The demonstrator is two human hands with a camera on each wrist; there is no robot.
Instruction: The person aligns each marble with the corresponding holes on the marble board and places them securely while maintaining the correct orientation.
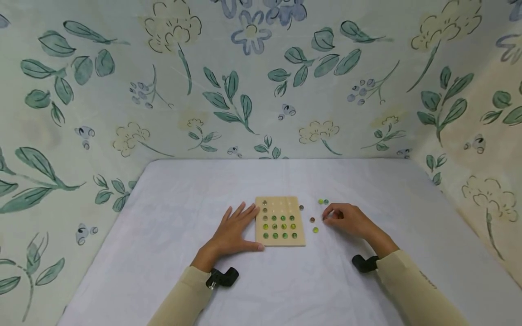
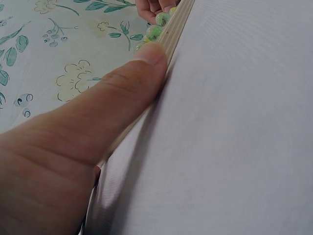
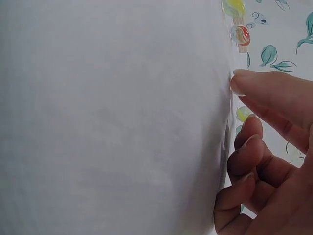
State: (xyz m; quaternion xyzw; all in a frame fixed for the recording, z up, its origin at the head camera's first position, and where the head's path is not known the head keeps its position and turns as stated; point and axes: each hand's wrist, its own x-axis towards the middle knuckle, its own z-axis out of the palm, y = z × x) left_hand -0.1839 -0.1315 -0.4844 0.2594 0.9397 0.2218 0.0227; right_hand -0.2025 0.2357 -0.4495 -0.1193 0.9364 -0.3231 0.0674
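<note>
A square wooden board (image 1: 301,242) lies on the white-covered table, with rows of green and yellow-green marbles in its hollows and a few darker ones up its left column. My left hand (image 1: 236,231) rests against the board, fingers spread along its left edge and thumb at the near left corner. In the left wrist view that thumb (image 2: 122,88) presses along the wooden edge. My right hand (image 1: 346,220), low over the table right of the board, pinches a clear glass marble (image 3: 237,87) between thumb and forefinger; most of it is hidden. The other fingers curl inward.
Loose marbles lie between board and right hand: a reddish one (image 1: 312,220), a yellow-green one (image 1: 316,230), and a dark one (image 1: 301,208) by the board's right edge. Beyond the hand sit a yellow-green marble (image 1: 321,201) and a bluish-green marble (image 1: 326,202). Floral cloth (image 1: 261,90) hangs behind.
</note>
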